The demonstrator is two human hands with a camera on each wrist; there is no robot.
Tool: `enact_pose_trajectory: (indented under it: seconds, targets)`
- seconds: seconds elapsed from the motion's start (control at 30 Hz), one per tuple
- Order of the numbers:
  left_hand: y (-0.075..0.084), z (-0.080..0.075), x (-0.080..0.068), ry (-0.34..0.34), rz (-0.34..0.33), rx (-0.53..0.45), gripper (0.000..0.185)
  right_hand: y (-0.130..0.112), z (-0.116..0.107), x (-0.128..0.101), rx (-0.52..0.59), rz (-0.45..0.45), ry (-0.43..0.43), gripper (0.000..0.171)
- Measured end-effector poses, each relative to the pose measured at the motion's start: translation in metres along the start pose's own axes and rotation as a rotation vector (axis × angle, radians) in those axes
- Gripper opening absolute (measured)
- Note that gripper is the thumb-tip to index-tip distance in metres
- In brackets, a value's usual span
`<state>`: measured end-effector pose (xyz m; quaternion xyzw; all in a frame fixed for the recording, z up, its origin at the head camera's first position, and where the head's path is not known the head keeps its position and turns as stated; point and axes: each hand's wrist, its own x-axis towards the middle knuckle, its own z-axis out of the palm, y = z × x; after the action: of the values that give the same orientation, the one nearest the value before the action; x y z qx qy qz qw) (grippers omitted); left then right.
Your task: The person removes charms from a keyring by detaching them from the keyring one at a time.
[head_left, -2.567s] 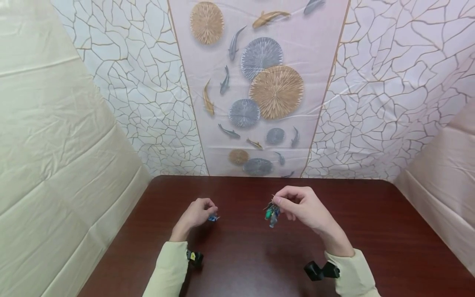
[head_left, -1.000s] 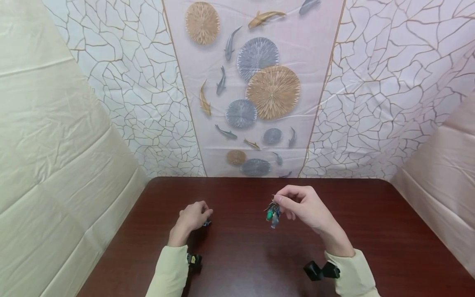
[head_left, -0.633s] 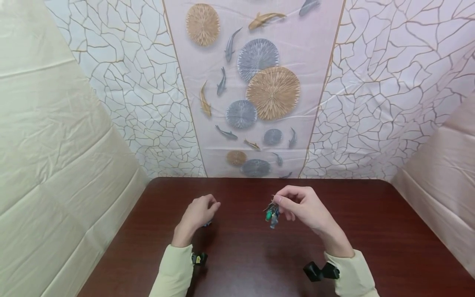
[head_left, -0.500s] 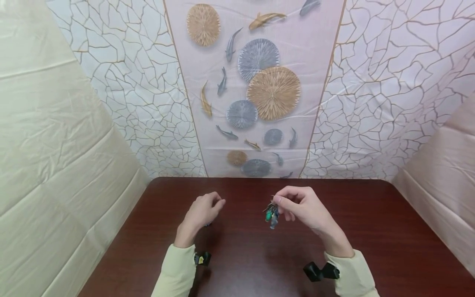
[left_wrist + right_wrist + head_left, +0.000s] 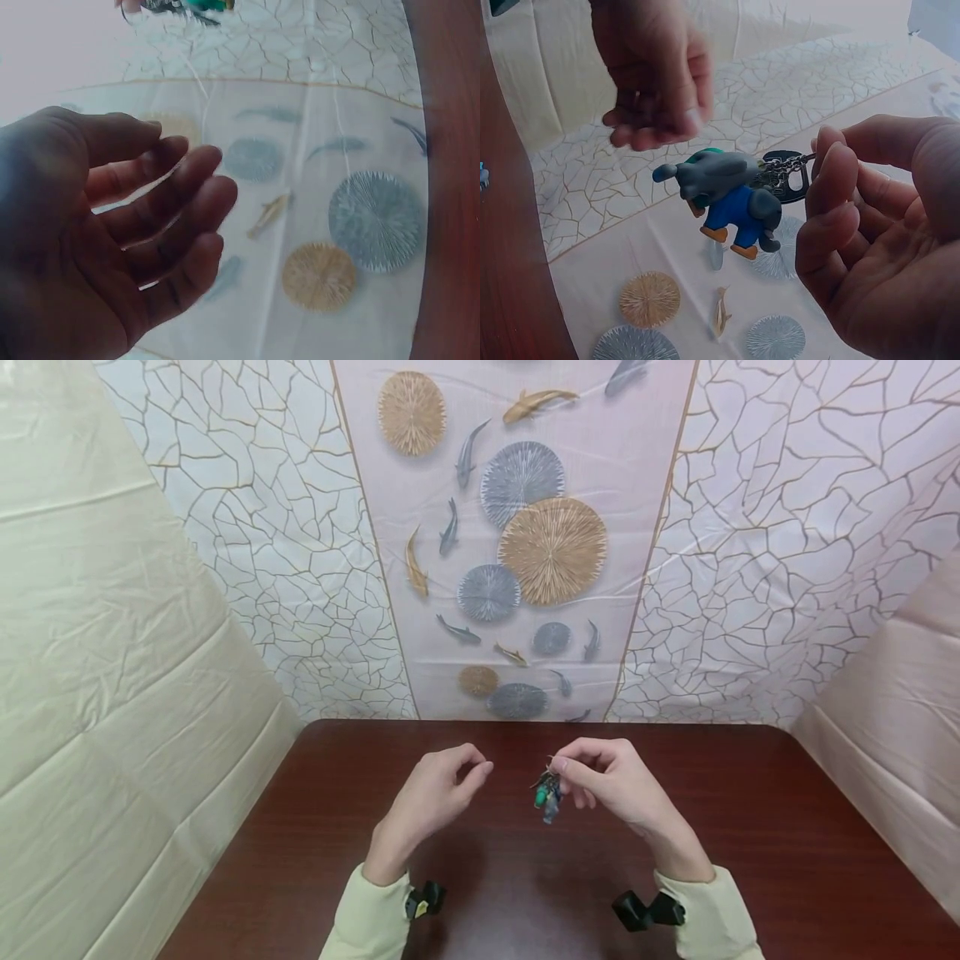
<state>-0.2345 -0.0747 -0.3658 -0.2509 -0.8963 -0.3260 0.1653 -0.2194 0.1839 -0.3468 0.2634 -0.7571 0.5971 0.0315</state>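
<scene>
- Right hand (image 5: 611, 781): raised above the tabletop (image 5: 787, 827), thumb and forefinger pinching the chain and ring of a keychain figure (image 5: 547, 789). In the right wrist view the figure (image 5: 731, 196) hangs free below the fingertips (image 5: 831, 169), not touching the tabletop.
- Keychain figure: a small toy with a grey body, blue lower part, orange feet and a green piece behind. Its long axis hangs roughly vertical from the chain, as the head view shows; in the right wrist view the camera's own tilt makes it appear slanted.
- Left hand (image 5: 438, 793): holds nothing; fingers loosely bent and apart, as the left wrist view (image 5: 112, 247) confirms. It hovers above the tabletop at about the same height as the right hand.
- Key relation: the figure lies between the two hands, directly off the left hand's fingertips (image 5: 483, 768) on that hand's inner side, near but with a clear gap. The right hand is the nearer, being joined to it through the chain; the left hand is close, apart, and pointed toward it.
- Small blue object (image 5: 484, 176): lies on the tabletop at the frame edge of the right wrist view, well apart from the figure; too small to identify.
</scene>
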Motion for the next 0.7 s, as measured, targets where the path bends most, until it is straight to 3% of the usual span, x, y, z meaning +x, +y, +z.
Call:
enact_pose_trajectory:
  seconds: [0.13,0.47,0.7]
  targets:
    - [0.009,0.001,-0.001,0.002,0.062,-0.045,0.007,0.001,0.001,0.000,-0.006,-0.007,-0.003,0.012]
    - [0.035,0.002,-0.002,-0.085,0.223,-0.152,0.004,0.000,0.002,0.001,0.008,-0.024,0.021,0.013]
    - [0.050,0.013,-0.003,-0.134,0.314,-0.179,0.003,-0.001,0.003,0.001,0.003,-0.011,0.031,0.012]
